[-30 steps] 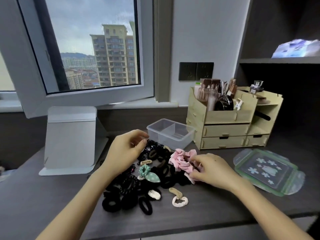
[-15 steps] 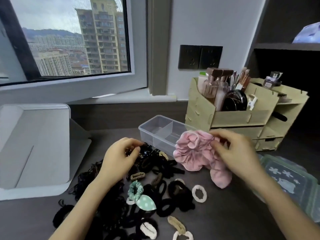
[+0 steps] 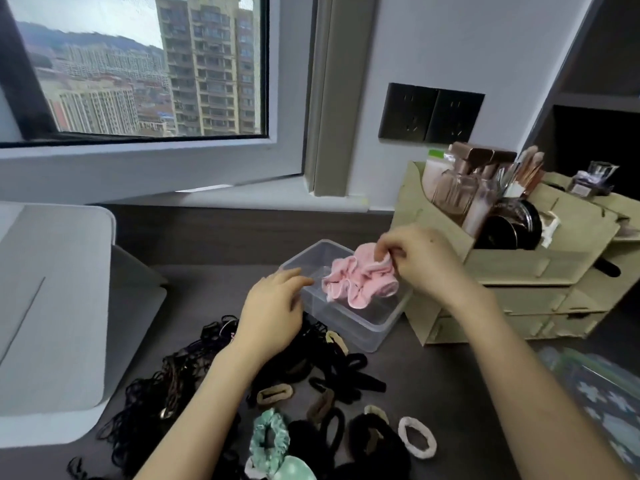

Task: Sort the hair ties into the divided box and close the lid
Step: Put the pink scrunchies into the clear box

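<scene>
Flanking the box (image 3: 353, 329), organizer (image 3: 519, 268) and ties (image 3: 349, 374)

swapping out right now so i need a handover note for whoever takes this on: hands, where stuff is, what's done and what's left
Right hand: pinches the pink scrunchie over the clear divided box. It hangs partly down inside and is not released.
Left hand: open, fingers stretched toward the box's near-left corner, above the pile of hair ties. It holds nothing that I can see.
Lid: off, lying on the desk to the right of the pile.
Done: nothing plainly lies sorted in the box.
Left: drop the scrunchie in, sort the pile, close the lid.
</scene>
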`<action>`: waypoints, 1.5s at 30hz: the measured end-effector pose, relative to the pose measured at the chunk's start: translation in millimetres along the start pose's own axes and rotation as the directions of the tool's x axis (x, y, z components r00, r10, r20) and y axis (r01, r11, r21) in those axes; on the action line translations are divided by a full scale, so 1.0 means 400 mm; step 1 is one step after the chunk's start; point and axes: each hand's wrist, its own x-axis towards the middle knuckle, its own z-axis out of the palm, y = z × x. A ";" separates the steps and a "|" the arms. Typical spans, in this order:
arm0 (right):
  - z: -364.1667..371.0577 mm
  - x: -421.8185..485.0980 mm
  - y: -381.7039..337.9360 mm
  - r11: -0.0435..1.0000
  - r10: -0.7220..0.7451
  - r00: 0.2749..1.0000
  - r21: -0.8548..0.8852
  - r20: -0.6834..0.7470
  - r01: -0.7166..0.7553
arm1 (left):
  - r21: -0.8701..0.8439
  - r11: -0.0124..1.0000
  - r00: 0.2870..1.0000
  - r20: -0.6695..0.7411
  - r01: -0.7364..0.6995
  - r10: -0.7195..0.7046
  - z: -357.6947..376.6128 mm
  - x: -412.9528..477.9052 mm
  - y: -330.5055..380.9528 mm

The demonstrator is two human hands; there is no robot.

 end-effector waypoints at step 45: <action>0.183 -0.100 -0.240 0.970 -0.197 0.903 0.211 0.382 0.122 | -0.102 0.938 0.939 -0.057 0.332 -0.339 -0.215 -0.155 -0.154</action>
